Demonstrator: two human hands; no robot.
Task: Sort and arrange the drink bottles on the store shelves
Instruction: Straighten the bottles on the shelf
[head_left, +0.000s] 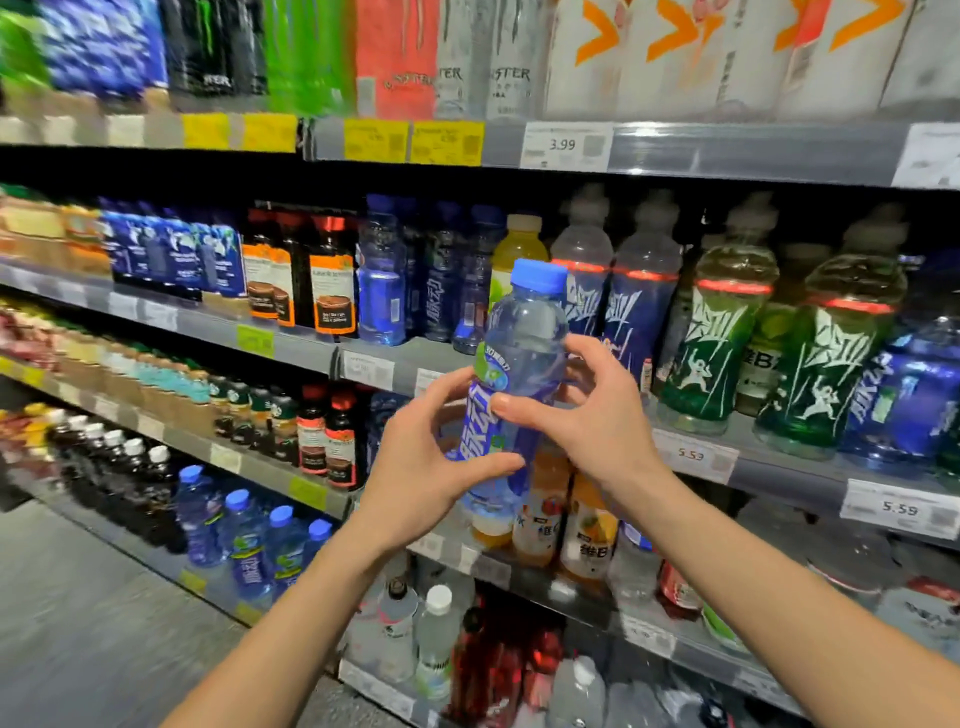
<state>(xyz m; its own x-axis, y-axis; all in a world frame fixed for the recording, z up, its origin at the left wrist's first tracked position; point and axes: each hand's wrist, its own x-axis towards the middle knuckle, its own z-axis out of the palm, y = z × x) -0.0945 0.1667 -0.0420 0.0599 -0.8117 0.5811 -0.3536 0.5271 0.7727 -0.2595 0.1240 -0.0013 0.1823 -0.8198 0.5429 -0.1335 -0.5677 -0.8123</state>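
Note:
A clear blue drink bottle (519, 374) with a blue cap and a blue-and-white label stands upright in the air in front of the shelves. My left hand (421, 462) grips its lower half from the left, thumb across the label. My right hand (587, 415) holds its middle from the right, thumb on the label and fingers curled round the far side. Behind it on the middle shelf (779, 467) stand more blue bottles (382, 275), a yellow bottle (517, 249), tall blue-labelled bottles (639, 306) and green bottles (722, 332).
Orange juice bottles (587, 525) stand on the shelf below my hands. Dark bottles (332, 280) sit to the left, small blue-capped bottles (244, 540) low on the left. Price tags (901, 509) line the shelf edges. The grey floor (78, 623) lies at the lower left.

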